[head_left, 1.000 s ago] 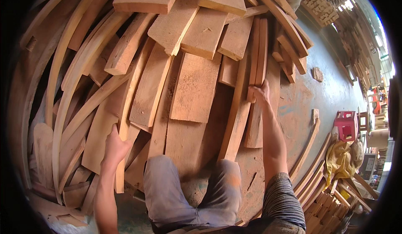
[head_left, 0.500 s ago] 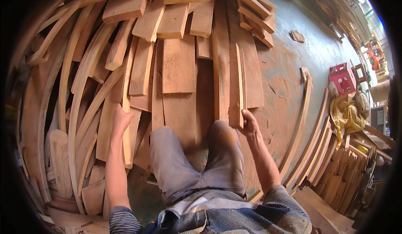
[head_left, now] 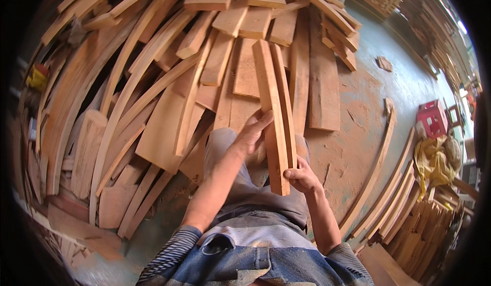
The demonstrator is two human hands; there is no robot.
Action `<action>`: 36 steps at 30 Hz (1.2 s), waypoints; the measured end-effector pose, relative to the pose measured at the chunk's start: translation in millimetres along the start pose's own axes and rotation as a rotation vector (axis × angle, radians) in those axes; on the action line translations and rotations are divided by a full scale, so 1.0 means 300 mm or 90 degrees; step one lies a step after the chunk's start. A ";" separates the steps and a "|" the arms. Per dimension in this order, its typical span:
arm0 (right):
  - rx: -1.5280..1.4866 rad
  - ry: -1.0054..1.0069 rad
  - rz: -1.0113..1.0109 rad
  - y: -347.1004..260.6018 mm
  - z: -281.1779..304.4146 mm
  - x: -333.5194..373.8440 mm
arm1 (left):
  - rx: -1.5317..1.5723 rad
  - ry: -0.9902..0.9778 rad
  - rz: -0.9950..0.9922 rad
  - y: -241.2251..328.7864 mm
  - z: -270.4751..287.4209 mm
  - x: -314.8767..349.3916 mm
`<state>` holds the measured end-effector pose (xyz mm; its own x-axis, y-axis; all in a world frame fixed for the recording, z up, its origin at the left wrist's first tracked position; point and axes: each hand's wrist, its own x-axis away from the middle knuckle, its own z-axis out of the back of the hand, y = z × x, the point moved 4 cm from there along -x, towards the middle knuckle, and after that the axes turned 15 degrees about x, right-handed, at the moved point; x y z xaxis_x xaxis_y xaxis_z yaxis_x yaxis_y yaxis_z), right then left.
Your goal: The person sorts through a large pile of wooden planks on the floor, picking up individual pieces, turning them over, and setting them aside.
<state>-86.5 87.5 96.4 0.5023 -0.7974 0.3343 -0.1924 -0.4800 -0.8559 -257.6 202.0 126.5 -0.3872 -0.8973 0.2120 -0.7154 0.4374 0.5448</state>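
Note:
Two narrow wooden strips stand side by side in front of my lap, a thicker left strip (head_left: 272,127) and a slimmer right strip (head_left: 285,97). My left hand (head_left: 251,132) is closed on the left strip's edge around its middle, thumb across its face. Lower down, my right hand (head_left: 304,176) grips the near ends, its thumb pressed to the wood; its other fingers are partly hidden. A long strip (head_left: 193,99) leans on the pile left of my left hand, apart from it. Beyond the held strips lie wide boards (head_left: 324,97).
A pile of curved wooden pieces (head_left: 115,132) spreads across the left and far side. To the right are long curved strips (head_left: 371,166) on the dusty floor (head_left: 353,138), a pink plastic stool (head_left: 432,118), a yellow bag (head_left: 433,158) and a stack of boards (head_left: 417,230).
My left hand has let go of the long strip at the left and come across to the held strips. My right hand has brought these nearer my middle. The view has turned left.

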 end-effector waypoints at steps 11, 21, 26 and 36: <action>-0.036 -0.045 0.038 0.014 -0.116 -0.048 | 0.120 0.050 -0.053 0.028 0.133 0.166; 0.006 -0.014 0.026 0.054 -0.092 -0.027 | 0.195 -0.003 -0.060 -0.009 0.125 0.177; -0.076 0.033 0.030 0.053 -0.088 -0.034 | 0.150 0.003 -0.052 -0.033 0.083 0.162; -0.347 0.268 0.055 0.120 0.284 0.135 | 0.101 0.026 0.015 -0.148 0.121 0.063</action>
<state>-1.2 68.9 45.4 0.1173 -0.8619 0.4933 -0.6677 -0.4362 -0.6032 -254.1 167.7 76.8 -0.3827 -0.8871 0.2580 -0.7904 0.4589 0.4057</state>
